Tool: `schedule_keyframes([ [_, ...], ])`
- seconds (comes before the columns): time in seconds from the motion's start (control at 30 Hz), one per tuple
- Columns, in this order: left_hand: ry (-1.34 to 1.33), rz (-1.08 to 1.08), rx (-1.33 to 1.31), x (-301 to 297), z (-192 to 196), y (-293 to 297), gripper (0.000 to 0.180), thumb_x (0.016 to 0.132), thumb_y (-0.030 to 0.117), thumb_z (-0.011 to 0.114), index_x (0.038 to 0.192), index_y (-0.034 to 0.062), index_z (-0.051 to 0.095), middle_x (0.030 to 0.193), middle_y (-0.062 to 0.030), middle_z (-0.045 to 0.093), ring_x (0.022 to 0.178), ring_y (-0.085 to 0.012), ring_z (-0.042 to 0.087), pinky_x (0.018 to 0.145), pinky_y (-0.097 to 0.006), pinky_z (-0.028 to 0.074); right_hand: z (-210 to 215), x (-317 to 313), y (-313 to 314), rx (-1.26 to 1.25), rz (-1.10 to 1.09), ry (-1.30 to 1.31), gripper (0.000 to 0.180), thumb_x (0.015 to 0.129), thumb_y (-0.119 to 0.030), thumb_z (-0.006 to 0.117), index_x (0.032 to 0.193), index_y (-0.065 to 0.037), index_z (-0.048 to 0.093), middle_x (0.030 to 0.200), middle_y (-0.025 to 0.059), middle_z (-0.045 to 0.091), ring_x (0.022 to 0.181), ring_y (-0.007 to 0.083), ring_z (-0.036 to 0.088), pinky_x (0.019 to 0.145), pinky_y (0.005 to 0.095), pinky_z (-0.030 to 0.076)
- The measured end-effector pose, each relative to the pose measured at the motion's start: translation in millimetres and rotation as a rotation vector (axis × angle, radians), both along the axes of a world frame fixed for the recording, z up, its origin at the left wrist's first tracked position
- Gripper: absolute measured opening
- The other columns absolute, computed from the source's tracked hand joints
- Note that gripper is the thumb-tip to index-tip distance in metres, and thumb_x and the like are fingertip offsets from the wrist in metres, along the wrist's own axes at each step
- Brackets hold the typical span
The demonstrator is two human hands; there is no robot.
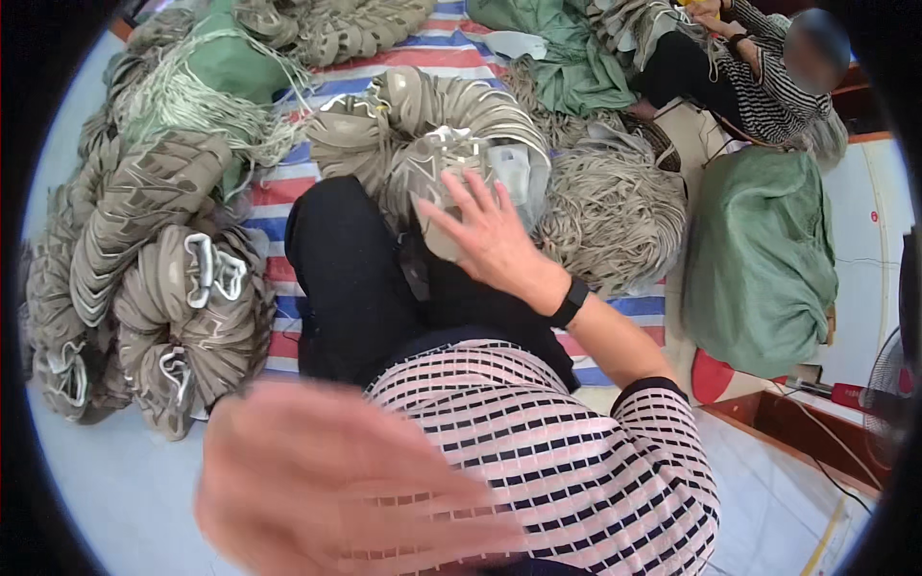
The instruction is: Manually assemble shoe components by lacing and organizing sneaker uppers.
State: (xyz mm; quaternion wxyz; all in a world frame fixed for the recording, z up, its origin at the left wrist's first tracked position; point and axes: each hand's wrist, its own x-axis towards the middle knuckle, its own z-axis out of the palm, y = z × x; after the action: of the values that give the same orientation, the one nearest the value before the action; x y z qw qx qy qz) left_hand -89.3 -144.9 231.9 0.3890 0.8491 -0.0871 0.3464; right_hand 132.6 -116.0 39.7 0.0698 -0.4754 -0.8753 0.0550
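Note:
My right hand (pixel 490 235), with a black band at its wrist, reaches out over my knees. Its fingers are spread over a beige shoe upper (pixel 427 173) with pale lacing; whether they touch it I cannot tell. Behind that upper curves a stacked row of more beige shoe uppers (pixel 490 106), with a white piece (pixel 511 171) beside my fingers. My left hand (pixel 327 470) is raised close to the camera in front of my checked shirt. Motion smears it, and its fingers cannot be made out clearly.
Bundled shoe uppers (pixel 173 307) are heaped at the left. A striped sheet (pixel 288 197) lies underneath. To the right are a pile of beige laces (pixel 615 206) and a green sack (pixel 764 259). Another person (pixel 768 72) sits at the far right, near a fan (pixel 888 384).

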Motion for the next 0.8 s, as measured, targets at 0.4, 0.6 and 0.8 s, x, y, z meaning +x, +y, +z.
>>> schedule_keyframes([
  [0.4,0.484,0.92,-0.42,-52,-64,98,0.026,0.087,0.009,0.055,0.112,0.0044,0.056,0.097,-0.0073,0.063,0.082,-0.0126,0.058,0.071,-0.025,0.048,50,146,156,-0.013,-0.715,-0.052,0.055,0.084,-0.058,0.045,0.101,-0.011,0.066,0.097,0.0175,0.064,0.096,0.0342,0.06,0.079,0.0422,0.047],
  [0.6,0.645,0.83,0.073,-80,-84,160,0.032,0.088,0.021,0.056,0.114,0.0024,0.053,0.104,-0.0122,0.06,0.084,-0.0237,0.059,0.073,-0.035,0.048,79,147,140,-0.271,-0.697,-0.356,0.041,0.081,-0.045,0.054,0.097,-0.01,0.066,0.083,0.0128,0.067,0.073,0.0274,0.067,0.07,0.0382,0.052],
  [0.8,0.821,0.69,0.146,-63,-86,220,0.036,0.087,0.029,0.057,0.109,0.0009,0.054,0.092,-0.0147,0.063,0.084,-0.0288,0.06,0.074,-0.036,0.046,83,103,135,-0.258,-0.682,-0.521,0.024,0.07,-0.015,0.051,0.083,-0.003,0.067,0.086,0.0174,0.066,0.08,0.0314,0.066,0.068,0.0407,0.052],
])
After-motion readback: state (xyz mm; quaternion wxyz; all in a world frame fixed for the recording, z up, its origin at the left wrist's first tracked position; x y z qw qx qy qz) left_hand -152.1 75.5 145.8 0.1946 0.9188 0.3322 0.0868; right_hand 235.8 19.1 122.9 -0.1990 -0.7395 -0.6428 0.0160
